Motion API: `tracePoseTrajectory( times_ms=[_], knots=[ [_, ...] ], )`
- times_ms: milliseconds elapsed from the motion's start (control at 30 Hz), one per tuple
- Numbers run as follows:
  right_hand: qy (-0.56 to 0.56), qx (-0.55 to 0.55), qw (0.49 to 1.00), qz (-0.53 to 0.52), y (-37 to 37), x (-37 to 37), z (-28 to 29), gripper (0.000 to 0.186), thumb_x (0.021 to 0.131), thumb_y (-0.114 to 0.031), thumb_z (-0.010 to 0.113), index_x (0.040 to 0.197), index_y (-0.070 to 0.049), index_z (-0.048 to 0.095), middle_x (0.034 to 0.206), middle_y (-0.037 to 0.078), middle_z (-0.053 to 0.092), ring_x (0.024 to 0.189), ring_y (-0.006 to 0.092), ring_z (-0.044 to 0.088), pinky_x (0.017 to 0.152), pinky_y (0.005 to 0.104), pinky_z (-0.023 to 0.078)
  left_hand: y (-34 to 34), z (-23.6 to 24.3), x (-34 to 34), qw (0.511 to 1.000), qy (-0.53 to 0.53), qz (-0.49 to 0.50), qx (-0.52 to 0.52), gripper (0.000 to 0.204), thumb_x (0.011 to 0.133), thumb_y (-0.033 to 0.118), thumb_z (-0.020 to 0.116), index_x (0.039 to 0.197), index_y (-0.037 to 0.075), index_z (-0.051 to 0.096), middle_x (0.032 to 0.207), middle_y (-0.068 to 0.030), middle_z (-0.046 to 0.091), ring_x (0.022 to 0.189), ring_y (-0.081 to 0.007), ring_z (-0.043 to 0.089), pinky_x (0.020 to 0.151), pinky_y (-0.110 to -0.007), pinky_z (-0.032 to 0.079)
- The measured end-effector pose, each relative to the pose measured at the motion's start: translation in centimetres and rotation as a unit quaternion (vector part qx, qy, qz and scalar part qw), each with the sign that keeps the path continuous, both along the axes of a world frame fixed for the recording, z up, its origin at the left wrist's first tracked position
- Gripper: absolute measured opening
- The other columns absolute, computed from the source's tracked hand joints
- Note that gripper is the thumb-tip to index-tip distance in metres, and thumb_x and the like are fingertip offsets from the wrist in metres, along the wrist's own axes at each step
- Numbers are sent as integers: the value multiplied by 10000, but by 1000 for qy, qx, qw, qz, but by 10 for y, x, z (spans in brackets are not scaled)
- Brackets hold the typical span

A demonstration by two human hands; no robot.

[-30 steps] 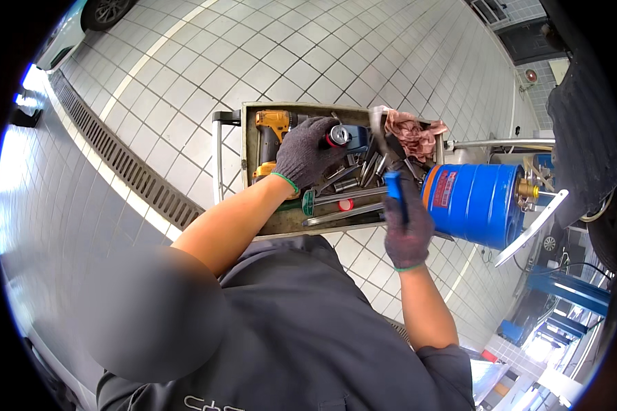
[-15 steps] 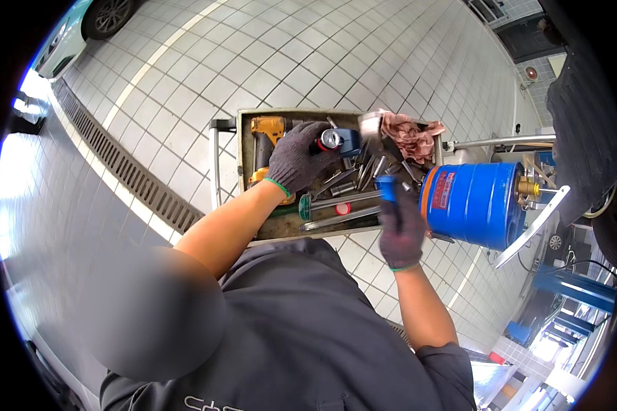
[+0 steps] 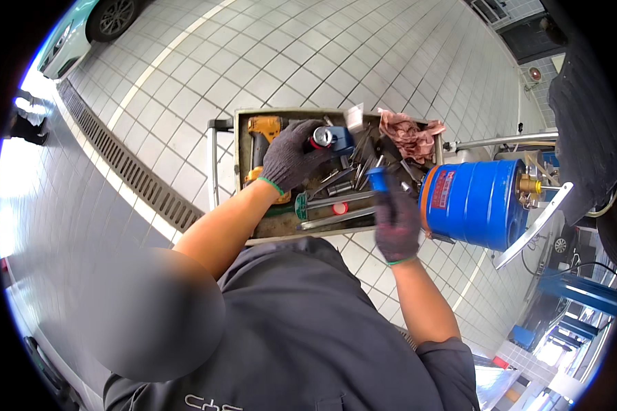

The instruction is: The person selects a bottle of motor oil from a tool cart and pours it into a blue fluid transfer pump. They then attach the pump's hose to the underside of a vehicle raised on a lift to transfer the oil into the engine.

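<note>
My left hand [image 3: 291, 161], in a dark knit glove with green cuff, grips a silver cylindrical piece with a red ring [image 3: 322, 135] against a dark blue tool [image 3: 340, 141]. My right hand [image 3: 396, 229], also gloved, is closed on a blue-handled tool [image 3: 377, 179], apparently a hammer; its head is smeared by motion. Both hands are over a cart's tool tray [image 3: 253, 231]. In it lie a yellow drill [image 3: 260, 127], metal tools [image 3: 336, 222], a red round cap [image 3: 340, 208] and a crumpled pink rag [image 3: 411, 137].
A blue drum [image 3: 473, 202] adjoins the tray on the right, beside a metal bar [image 3: 500, 140] and dark draped cover [image 3: 579, 123]. A parked car [image 3: 72, 41] and a drain grate [image 3: 123, 154] are left on the tiled floor; a person's dark legs [image 3: 31, 130] show at the far left.
The blue-handled tool and my right hand have shifted left, its head toward the piece in my left hand. The tray and my left hand appear slightly further left.
</note>
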State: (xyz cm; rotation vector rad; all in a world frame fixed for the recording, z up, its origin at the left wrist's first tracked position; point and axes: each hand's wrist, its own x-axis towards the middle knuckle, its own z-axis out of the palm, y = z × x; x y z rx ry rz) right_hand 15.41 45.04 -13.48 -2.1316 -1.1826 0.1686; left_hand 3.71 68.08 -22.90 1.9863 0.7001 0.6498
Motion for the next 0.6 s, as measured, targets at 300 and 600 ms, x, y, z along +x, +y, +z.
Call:
tracePoseTrajectory(
  times_ms=[300, 600],
  knots=[
    [8, -58, 998, 28, 2, 4, -8, 333, 1039, -182, 677, 1355, -89, 728, 1108, 198, 790, 949, 412, 763, 835, 456, 596, -3, 5, -2, 998, 49, -2, -39, 658, 841, 326, 908, 1415, 123, 658, 1388, -141, 684, 1292, -347, 658, 1089, -435, 531],
    [-6, -18, 999, 51, -9, 10, -38, 263, 1052, -202, 677, 1281, -95, 749, 1105, 181, 794, 905, 418, 755, 791, 479, 592, -4, 6, 1, 1000, 5, -5, -16, 575, 868, 243, 869, 1392, 123, 665, 1371, -145, 686, 1276, -356, 661, 1080, -434, 534]
  ],
)
